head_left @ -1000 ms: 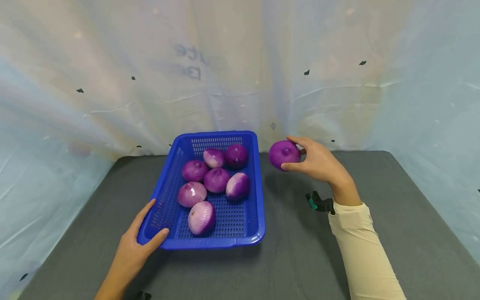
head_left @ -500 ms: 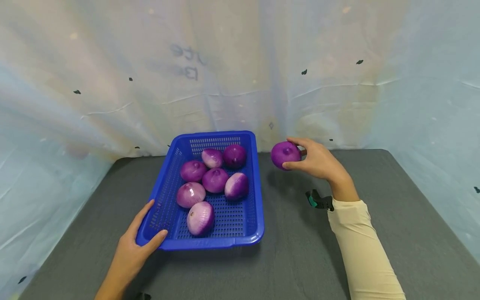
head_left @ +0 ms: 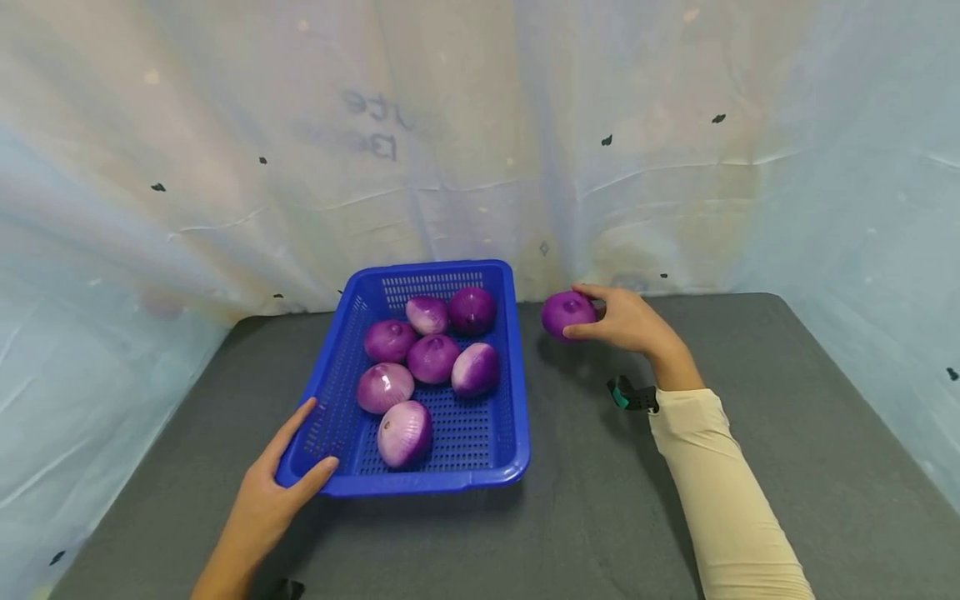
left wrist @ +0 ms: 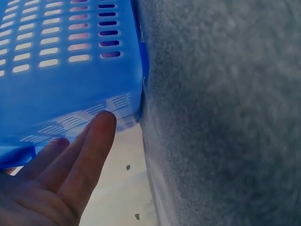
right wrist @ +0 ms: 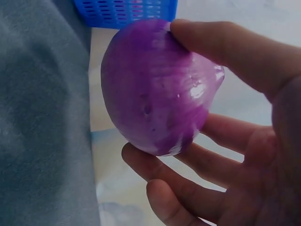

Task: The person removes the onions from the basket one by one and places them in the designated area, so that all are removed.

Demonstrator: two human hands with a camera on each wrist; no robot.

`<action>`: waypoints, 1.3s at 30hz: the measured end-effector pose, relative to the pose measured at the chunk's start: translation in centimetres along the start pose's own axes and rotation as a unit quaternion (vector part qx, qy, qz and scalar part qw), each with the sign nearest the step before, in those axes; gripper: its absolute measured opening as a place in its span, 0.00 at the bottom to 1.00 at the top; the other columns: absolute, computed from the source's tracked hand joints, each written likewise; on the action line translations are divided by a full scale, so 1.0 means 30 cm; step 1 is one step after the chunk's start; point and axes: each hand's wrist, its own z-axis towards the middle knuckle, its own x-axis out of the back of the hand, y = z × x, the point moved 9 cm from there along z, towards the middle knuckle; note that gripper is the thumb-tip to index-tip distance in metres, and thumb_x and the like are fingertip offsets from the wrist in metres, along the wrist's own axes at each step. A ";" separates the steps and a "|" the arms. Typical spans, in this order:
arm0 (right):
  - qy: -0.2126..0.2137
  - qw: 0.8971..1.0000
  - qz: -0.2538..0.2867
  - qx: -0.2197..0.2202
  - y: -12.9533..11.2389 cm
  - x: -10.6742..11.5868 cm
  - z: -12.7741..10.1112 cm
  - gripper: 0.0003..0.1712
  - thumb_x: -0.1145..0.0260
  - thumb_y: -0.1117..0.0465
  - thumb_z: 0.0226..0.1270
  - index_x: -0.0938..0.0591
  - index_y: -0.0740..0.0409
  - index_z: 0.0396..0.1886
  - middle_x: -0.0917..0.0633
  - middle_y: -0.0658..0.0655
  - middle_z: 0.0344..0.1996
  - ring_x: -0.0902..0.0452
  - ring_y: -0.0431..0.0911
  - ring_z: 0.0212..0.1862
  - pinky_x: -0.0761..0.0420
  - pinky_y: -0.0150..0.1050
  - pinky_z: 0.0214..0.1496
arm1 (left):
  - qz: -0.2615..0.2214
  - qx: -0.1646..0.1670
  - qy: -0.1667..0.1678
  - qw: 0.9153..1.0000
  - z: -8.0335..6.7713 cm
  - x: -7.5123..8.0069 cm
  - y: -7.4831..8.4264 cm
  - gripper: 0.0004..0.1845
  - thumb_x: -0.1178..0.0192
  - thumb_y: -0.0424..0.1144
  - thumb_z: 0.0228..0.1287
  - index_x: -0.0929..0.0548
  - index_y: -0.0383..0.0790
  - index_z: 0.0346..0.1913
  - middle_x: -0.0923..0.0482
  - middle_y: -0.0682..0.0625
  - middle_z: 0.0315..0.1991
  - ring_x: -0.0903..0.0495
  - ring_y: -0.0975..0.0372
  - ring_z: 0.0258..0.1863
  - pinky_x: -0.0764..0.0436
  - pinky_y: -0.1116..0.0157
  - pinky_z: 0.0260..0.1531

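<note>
Here right hand (head_left: 626, 321) grips onion (head_left: 567, 314), half hidden; left hand (head_left: 273, 492) flat against basket (head_left: 442, 477).

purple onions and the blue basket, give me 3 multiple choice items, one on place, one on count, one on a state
1. Where is the purple onion that the right hand grips?
A. right of the blue slotted plastic basket
B. inside the basket
C. left of the basket

2. How many onions lie in the basket?
A. four
B. seven
C. ten

3. How does the left hand meet the basket?
A. fist shut, apart from it
B. straight fingers resting on its near left corner
C. lifting it high off the grey table

Key: 1 A, the held onion is outside the right wall; 2 B, seven show in the head view; 3 B, the left wrist view shows straight fingers on the wall.
</note>
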 end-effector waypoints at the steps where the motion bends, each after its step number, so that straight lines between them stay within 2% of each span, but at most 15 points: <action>1: -0.002 1.000 0.001 0.001 0.005 -0.004 0.004 0.48 0.28 0.46 0.60 0.35 0.56 0.76 0.22 0.66 0.61 0.20 0.57 0.56 0.22 0.52 0.55 | 0.000 -0.002 0.002 1.000 -0.003 0.001 -0.002 0.40 0.37 0.47 0.68 0.47 0.71 0.77 0.42 0.40 0.77 0.28 0.54 0.66 0.31 0.83 0.47; 5: -0.009 1.000 -0.003 0.006 0.024 -0.019 0.015 0.48 0.28 0.46 0.60 0.36 0.57 0.76 0.20 0.66 0.59 0.20 0.55 0.54 0.22 0.51 0.54 | -0.012 -0.013 0.013 1.000 -0.012 0.004 -0.008 0.40 0.37 0.43 0.68 0.45 0.69 0.77 0.39 0.41 0.75 0.28 0.77 0.57 0.30 0.84 0.47; 7: -0.010 1.000 -0.006 0.006 0.035 -0.026 0.021 0.48 0.27 0.46 0.59 0.36 0.57 0.76 0.20 0.66 0.58 0.20 0.55 0.53 0.22 0.51 0.54 | -0.021 -0.019 0.015 0.999 -0.013 0.000 -0.008 0.40 0.37 0.42 0.68 0.44 0.68 0.77 0.38 0.41 0.75 0.30 0.83 0.54 0.29 0.83 0.47; 15: -0.019 0.999 -0.042 0.011 0.078 -0.078 0.050 0.49 0.28 0.43 0.59 0.34 0.57 0.75 0.21 0.68 0.62 0.22 0.57 0.56 0.24 0.55 0.59 | -0.011 -0.002 0.020 1.000 -0.017 -0.001 -0.032 0.40 0.38 0.44 0.69 0.46 0.70 0.77 0.41 0.43 0.77 0.33 0.84 0.55 0.31 0.85 0.47; 22: -0.016 0.999 -0.034 -0.007 0.112 -0.094 0.061 0.48 0.28 0.45 0.59 0.34 0.59 0.75 0.19 0.67 0.59 0.22 0.55 0.53 0.23 0.53 0.57 | -0.003 -0.016 0.017 1.000 -0.008 -0.001 -0.023 0.40 0.38 0.44 0.69 0.46 0.68 0.78 0.41 0.41 0.76 0.34 0.84 0.53 0.30 0.84 0.45; 31: -0.017 0.997 -0.075 -0.018 0.076 -0.048 0.074 0.47 0.29 0.44 0.59 0.33 0.61 0.74 0.18 0.69 0.57 0.21 0.58 0.54 0.25 0.57 0.60 | -0.013 -0.014 0.026 0.999 0.004 -0.009 0.009 0.40 0.39 0.45 0.69 0.46 0.72 0.77 0.43 0.46 0.77 0.36 0.82 0.57 0.34 0.85 0.47; 35: -0.023 0.997 -0.076 -0.009 0.082 -0.065 0.063 0.48 0.28 0.43 0.57 0.31 0.61 0.73 0.17 0.69 0.56 0.21 0.57 0.53 0.24 0.55 0.58 | -0.004 -0.003 0.035 0.999 -0.006 0.000 -0.012 0.39 0.38 0.46 0.69 0.45 0.72 0.76 0.42 0.46 0.77 0.36 0.83 0.57 0.35 0.85 0.47; 39: -0.032 0.997 -0.067 0.003 0.089 -0.099 0.043 0.52 0.26 0.43 0.55 0.34 0.63 0.73 0.19 0.70 0.58 0.21 0.59 0.54 0.23 0.55 0.57 | 0.015 0.010 0.023 1.000 -0.018 0.000 -0.025 0.39 0.38 0.49 0.69 0.46 0.73 0.76 0.40 0.44 0.76 0.34 0.84 0.53 0.31 0.83 0.45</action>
